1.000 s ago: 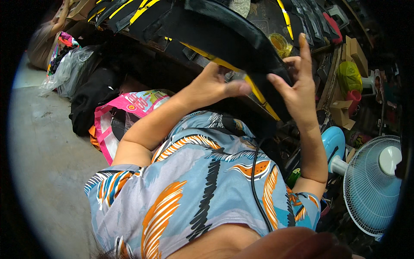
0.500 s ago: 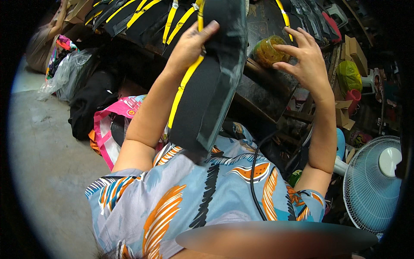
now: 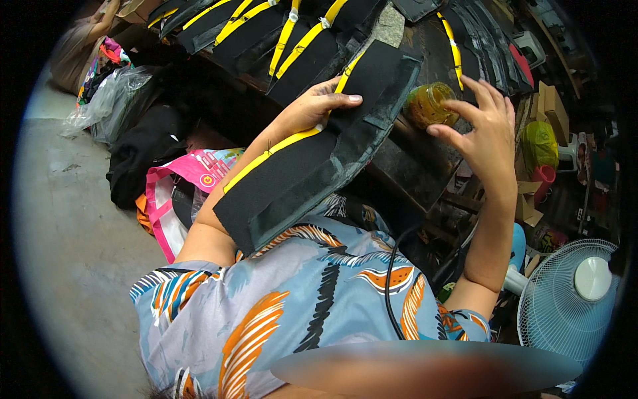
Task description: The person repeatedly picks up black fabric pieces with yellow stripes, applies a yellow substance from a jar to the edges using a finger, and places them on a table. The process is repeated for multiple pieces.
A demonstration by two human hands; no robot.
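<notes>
My left hand (image 3: 318, 108) grips a long black fabric panel (image 3: 282, 178) by its yellow-taped edge, thumb on top and the other fingers underneath. The panel slants over my left forearm and chest; a shinier, dark strip runs along its side facing away from the tape. My right hand (image 3: 480, 123) is raised beside an open glass jar (image 3: 428, 106) with yellowish-brown contents. Its thumb and fingers are curved but apart, and I see nothing between them. The jar stands on a dark worktable (image 3: 415, 163).
Several similar black panels with yellow edges (image 3: 247, 46) lie along the far side; more dark pieces (image 3: 488, 50) lie at far right. A white fan (image 3: 568, 299) stands at right. Bags (image 3: 169, 199) and clothing occupy the left. A black cord (image 3: 391, 279) crosses my shirt.
The black panel has swung from nearly upright to a slant, its lower end moving left and its upper end right. My left hand has lowered. The right hand remains by the jar.
</notes>
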